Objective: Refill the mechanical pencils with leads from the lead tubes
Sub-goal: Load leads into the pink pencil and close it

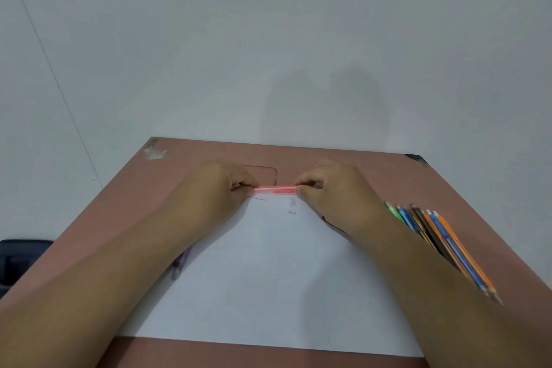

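Pink pencil [275, 189] was held level above the far edge of the white sheet [268, 272], pinched at each end: left hand [219, 188] fingers curled on one end, right hand [337, 191] fingers clamped on the other. A thin lead [258, 199] lay just beside the left hand; a small white cap [291, 206] sat beneath the pencil. Spare pencils [439, 239] were bunched near the right edge of the brown surface [343, 155], partly hidden by the right forearm. A purple pencil [180, 261] showed under the left forearm. Contents of the pink barrel couldn't be told.
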Available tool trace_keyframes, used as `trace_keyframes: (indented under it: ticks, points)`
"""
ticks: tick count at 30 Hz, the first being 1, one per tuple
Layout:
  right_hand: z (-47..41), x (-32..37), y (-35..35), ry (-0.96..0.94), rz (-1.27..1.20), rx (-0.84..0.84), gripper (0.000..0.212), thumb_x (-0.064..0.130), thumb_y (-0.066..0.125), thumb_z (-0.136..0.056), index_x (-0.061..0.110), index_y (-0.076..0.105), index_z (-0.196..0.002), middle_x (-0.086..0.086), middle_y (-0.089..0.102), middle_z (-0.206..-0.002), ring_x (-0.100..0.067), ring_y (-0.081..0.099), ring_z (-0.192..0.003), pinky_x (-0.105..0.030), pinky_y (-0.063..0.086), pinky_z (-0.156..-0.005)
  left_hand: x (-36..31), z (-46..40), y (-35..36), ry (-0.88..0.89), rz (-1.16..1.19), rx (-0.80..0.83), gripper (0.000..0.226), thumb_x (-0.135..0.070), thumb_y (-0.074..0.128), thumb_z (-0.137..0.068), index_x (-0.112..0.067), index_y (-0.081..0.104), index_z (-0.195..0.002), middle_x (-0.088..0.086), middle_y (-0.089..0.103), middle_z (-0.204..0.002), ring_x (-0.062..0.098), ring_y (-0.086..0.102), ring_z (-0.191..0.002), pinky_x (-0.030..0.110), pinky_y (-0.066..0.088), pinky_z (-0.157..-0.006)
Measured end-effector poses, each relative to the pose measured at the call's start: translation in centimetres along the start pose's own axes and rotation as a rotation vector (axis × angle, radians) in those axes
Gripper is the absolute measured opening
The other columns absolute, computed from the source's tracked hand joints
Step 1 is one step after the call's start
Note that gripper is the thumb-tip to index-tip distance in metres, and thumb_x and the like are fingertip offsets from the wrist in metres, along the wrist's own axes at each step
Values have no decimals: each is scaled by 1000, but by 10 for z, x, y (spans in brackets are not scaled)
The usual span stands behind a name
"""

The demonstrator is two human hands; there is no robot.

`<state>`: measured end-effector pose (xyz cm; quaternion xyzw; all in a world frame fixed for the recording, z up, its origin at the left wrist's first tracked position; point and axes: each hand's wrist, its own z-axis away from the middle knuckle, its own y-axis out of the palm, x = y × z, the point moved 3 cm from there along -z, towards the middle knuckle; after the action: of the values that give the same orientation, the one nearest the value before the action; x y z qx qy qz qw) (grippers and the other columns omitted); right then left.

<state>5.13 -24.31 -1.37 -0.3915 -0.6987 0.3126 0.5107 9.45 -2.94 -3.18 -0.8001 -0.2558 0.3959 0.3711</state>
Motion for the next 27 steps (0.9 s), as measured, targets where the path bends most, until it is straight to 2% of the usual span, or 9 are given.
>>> trace_keyframes:
  ticks: [3, 7, 10, 14, 18, 21, 23, 25, 27]
  points:
    - [-1, 1, 1, -2, 80, 39, 18, 21, 63, -95, 24, 81, -96, 16, 57, -77, -9, 56, -90, -27, 46, -80, 1, -4, 6, -11, -19, 14, 16, -21, 71, -91, -31, 79, -101, -22, 61, -87, 6, 59, -90, 25, 47, -83]
    - [2, 3, -2, 11, 91, 58, 21, 19, 61, -95, 22, 81, -95, 8, 66, -85, -11, 57, -88, -32, 50, -81, 3, -6, 8, -20, -32, 25, 18, -20, 69, -92, -32, 79, -101, -21, 60, -88, 6, 57, -90, 22, 43, -81]
    - [2, 1, -2, 24, 84, 78, 20, 21, 62, -95, 24, 81, -97, 11, 63, -84, -8, 56, -87, -30, 50, -80, 4, -5, 7, -28, -22, 33, 17, -22, 68, -92, -33, 78, -101, -19, 62, -90, 7, 58, -92, 28, 48, -86]
    - [3, -4, -4, 61, 57, 49, 18, 21, 64, -93, 7, 73, -101, -5, 67, -98, -21, 65, -86, -41, 56, -79, 5, -3, 6, -40, -18, 55, 20, -23, 66, -94, -36, 77, -104, -15, 69, -101, 10, 61, -97, 34, 50, -91]
    - [3, -8, -14, 128, 64, 7, 20, 22, 61, -97, 28, 77, -108, 10, 70, -112, -12, 65, -101, -28, 54, -87, 5, -3, 6, -8, -27, 58, 22, -20, 65, -94, -34, 78, -106, -13, 70, -102, 12, 61, -102, 37, 50, -93]
    - [4, -14, -25, 208, 139, 22, 25, 30, 66, -95, 26, 73, -119, 6, 70, -120, -15, 61, -109, -31, 51, -96, 4, -2, 5, -11, -47, 66, 23, -23, 64, -95, -35, 76, -110, -13, 69, -105, 11, 59, -106, 36, 49, -96]
    - [5, -19, -27, 278, 212, 114, 26, 36, 67, -93, 18, 74, -109, -2, 72, -110, -17, 62, -97, -36, 53, -89, 2, -1, 4, -15, -53, 63, 23, -23, 64, -95, -33, 76, -111, -13, 69, -106, 11, 59, -106, 34, 48, -97]
    - [6, -20, -27, 300, 246, 164, 28, 36, 66, -90, 10, 75, -93, -8, 70, -84, -19, 52, -70, -34, 52, -67, 0, -1, 2, -30, -32, 56, 22, -21, 64, -95, -31, 76, -111, -15, 67, -103, 8, 58, -102, 31, 47, -95]
    - [8, -18, -27, 316, 220, 164, 32, 32, 65, -90, 6, 67, -73, -8, 49, -64, -19, 36, -57, -30, 34, -52, -2, -1, 0, -48, -8, 52, 21, -23, 64, -95, -33, 76, -109, -16, 67, -102, 6, 57, -100, 31, 47, -93]
